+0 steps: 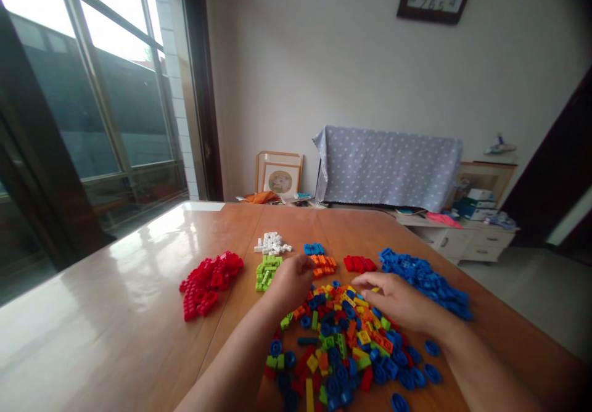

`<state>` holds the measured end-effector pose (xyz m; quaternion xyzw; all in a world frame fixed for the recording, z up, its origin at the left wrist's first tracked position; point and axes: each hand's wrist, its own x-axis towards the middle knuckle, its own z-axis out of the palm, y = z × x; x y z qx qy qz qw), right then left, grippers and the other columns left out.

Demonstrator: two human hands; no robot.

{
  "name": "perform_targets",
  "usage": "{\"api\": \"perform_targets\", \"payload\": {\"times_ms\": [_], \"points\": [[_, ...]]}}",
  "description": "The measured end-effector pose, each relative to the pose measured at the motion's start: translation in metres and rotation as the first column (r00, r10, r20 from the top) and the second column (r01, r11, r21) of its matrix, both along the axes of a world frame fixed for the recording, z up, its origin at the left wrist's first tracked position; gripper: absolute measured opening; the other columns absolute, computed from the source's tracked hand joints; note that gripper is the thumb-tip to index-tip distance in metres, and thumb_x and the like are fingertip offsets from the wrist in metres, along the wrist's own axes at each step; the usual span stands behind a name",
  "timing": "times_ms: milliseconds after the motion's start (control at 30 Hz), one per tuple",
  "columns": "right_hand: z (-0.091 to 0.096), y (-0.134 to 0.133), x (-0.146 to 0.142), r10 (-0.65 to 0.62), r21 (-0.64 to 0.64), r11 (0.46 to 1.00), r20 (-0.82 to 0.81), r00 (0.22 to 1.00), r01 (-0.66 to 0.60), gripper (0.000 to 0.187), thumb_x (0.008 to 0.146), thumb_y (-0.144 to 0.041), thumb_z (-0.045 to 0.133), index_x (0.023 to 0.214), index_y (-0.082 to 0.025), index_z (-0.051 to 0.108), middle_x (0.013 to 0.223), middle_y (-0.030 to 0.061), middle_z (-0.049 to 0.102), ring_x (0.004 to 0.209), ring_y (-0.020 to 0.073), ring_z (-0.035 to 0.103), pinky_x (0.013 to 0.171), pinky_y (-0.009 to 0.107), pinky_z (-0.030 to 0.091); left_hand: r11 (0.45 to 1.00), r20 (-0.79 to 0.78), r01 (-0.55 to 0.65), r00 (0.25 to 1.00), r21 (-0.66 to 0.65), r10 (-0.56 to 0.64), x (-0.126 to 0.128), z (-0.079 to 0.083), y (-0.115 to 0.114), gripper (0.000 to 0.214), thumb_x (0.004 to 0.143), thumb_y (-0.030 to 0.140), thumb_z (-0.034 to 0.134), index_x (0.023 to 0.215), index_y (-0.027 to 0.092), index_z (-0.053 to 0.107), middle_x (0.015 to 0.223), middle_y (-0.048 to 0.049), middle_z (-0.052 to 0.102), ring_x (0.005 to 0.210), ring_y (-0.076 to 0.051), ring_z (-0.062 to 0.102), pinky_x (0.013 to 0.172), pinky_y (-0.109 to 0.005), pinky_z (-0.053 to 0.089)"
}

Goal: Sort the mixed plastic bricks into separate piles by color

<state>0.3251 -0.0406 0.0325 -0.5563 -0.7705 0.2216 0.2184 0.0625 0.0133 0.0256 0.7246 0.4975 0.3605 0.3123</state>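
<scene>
My left hand (pixel 295 279) has its fingers curled at the near left side of a small group of orange bricks (pixel 324 265). Whatever its fingertips hold, if anything, is hidden. Over the upper right of a mixed pile of toy bricks (pixel 341 341), my right hand (pixel 393 296) reaches in with fingers extended and thumb apart. A bit of a yellow brick (pixel 375 289) shows between its thumb and fingers; I cannot tell whether they touch it. Lime green bricks (pixel 267 272) lie just left of my left hand, and red bricks (pixel 359 264) lie beyond my right hand.
A red heap (pixel 210 284) lies on the left of the wooden table (pixel 139 301), a large blue heap (pixel 423 281) on the right. White bricks (pixel 272 243) and a few blue bricks (pixel 314 249) sit farther back. Round blue pieces (pixel 431 373) are scattered near my right forearm.
</scene>
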Motion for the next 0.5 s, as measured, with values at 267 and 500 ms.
{"api": "perform_targets", "payload": {"times_ms": [267, 500], "points": [[0.003, -0.031, -0.03, 0.146, 0.06, 0.984, 0.255, 0.956, -0.167, 0.032, 0.085, -0.041, 0.067, 0.115, -0.03, 0.071, 0.11, 0.0059, 0.065, 0.103, 0.0254, 0.058, 0.091, 0.036, 0.046, 0.977, -0.252, 0.213, 0.946, 0.003, -0.205, 0.003, 0.001, -0.02, 0.021, 0.072, 0.013, 0.054, 0.081, 0.017, 0.073, 0.072, -0.0022, 0.068, 0.064, -0.014, 0.053, 0.057, -0.023, 0.032], [0.001, -0.031, -0.036, 0.196, 0.079, 0.973, 0.218, 0.956, -0.217, 0.025, 0.079, -0.021, 0.065, 0.103, -0.028, 0.07, 0.106, 0.0031, 0.064, 0.101, 0.0233, 0.057, 0.09, 0.034, 0.042, 0.955, -0.4, 0.291, 0.87, -0.058, -0.289, 0.01, 0.005, -0.032, 0.012, 0.064, 0.012, 0.059, 0.067, 0.019, 0.067, 0.066, -0.0023, 0.064, 0.055, -0.013, 0.048, 0.052, -0.024, 0.025]]}}
